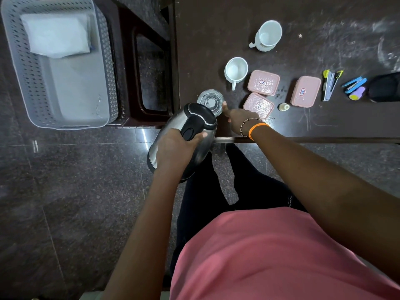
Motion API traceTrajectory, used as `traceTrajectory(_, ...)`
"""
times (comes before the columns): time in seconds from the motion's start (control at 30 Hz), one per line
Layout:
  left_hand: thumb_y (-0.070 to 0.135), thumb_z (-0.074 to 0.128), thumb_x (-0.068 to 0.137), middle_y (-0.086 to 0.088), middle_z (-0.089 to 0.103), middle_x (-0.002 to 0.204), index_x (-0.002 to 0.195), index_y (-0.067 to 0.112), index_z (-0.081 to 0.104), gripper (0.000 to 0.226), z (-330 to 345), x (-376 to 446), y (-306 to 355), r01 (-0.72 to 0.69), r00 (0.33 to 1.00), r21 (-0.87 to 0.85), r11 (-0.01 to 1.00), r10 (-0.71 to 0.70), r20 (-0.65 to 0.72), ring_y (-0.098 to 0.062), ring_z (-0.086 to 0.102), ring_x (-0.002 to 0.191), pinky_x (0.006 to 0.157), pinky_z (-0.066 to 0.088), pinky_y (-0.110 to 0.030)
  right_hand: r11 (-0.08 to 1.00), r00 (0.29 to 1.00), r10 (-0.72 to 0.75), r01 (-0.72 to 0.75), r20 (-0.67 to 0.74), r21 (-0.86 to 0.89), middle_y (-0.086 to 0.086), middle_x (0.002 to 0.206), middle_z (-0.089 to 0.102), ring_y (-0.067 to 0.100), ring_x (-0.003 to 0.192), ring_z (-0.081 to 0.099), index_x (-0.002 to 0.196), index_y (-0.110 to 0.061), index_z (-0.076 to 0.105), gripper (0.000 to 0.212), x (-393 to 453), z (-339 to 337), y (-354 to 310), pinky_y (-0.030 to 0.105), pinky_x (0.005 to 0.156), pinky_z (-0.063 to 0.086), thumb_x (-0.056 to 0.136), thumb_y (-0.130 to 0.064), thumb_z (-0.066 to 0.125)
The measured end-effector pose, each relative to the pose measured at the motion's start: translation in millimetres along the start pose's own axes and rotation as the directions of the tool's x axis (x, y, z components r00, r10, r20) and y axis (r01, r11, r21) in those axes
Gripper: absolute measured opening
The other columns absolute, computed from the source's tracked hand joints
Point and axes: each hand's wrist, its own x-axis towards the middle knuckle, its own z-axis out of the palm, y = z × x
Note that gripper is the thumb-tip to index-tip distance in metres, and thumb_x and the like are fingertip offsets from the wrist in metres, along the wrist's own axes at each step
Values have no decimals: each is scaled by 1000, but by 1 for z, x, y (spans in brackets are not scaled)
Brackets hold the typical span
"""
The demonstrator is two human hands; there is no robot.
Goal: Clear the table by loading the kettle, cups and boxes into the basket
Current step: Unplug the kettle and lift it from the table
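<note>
My left hand (176,146) grips the black handle of the steel kettle (201,118), which hangs tilted over the table's near left corner. My right hand (237,115) reaches beside a clear glass (211,100) on the table, thumb touching its rim; a full grip is not visible. Two white cups stand further back, one near (236,70) and one far (268,35). Three pink lidded boxes lie to the right: one (263,82), one (258,105) by my wrist, one (305,91). The grey perforated basket (19,68) sits on the floor at the left.
A white folded cloth (56,33) lies inside the basket. A dark stool (149,72) stands between basket and table (324,29). A small bottle (284,107), staplers (331,84) (355,84), a purple item (357,93) and a black object (385,87) lie at the table's right.
</note>
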Motion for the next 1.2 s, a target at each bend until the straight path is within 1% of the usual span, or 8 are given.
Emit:
traceTrajectory(0.07,62,65,72,-17,63,78,77,6,54,57,0,0,0,0,1000,8,1000,0,-1,-34,62,80,63,42,-33,1000,1000,-7,7,-9,-5,14,130,57,36,115,56,147,-33,5,72,-1,0,0,46,91,46,89,-7,38)
traceTrajectory(0.1,62,65,72,-18,65,81,79,4,55,59,0,-1,1,1,1000,12,1000,-1,-3,-35,63,83,64,43,-34,1000,1000,-10,10,-10,-4,14,130,57,36,115,56,148,-33,5,71,-1,0,0,46,91,46,89,-7,38)
traceTrajectory(0.23,62,65,71,-11,57,71,73,8,51,56,0,-2,2,13,1000,3,1000,-13,-3,-36,64,82,61,41,-33,1000,1000,-13,14,-2,13,13,129,58,36,116,56,148,-31,5,74,-2,0,1,47,92,46,88,-6,40)
traceTrajectory(0.4,60,66,72,-18,66,85,77,6,55,56,0,-3,3,20,1000,6,1000,-20,-18,-36,64,85,65,46,-36,1000,1000,-13,13,4,9,9,129,58,35,116,56,148,-31,3,76,-2,0,1,46,92,47,87,-5,40)
traceTrajectory(0.5,61,65,72,-20,66,84,81,3,57,59,0,-4,4,19,1000,6,1000,-19,-14,-37,64,86,66,49,-38,1000,1000,-17,17,3,20,10,129,58,35,116,56,148,-32,3,76,-1,1,1,46,91,47,87,-5,40)
traceTrajectory(0.63,61,64,73,-23,68,95,87,-2,58,65,0,-4,5,27,999,6,1000,-27,-21,-38,64,89,72,51,-42,1000,1000,-15,15,-8,22,9,129,59,35,115,57,147,-34,7,76,-1,2,2,46,90,47,85,-4,39)
traceTrajectory(0.87,62,63,74,-22,67,100,95,-2,60,68,-1,-5,8,39,999,31,999,-39,-11,-38,63,94,80,52,-45,1000,1000,-7,7,-13,19,10,129,58,35,114,57,147,-36,6,78,-1,1,1,46,90,47,85,-3,39)
traceTrajectory(1.2,62,63,74,-22,67,100,95,-2,60,67,-1,-6,11,49,999,49,998,-48,-15,-39,63,94,80,53,-45,1000,1000,4,-4,15,17,11,131,57,35,117,55,147,-35,2,76,-3,-3,-1,47,94,45,88,-4,38)
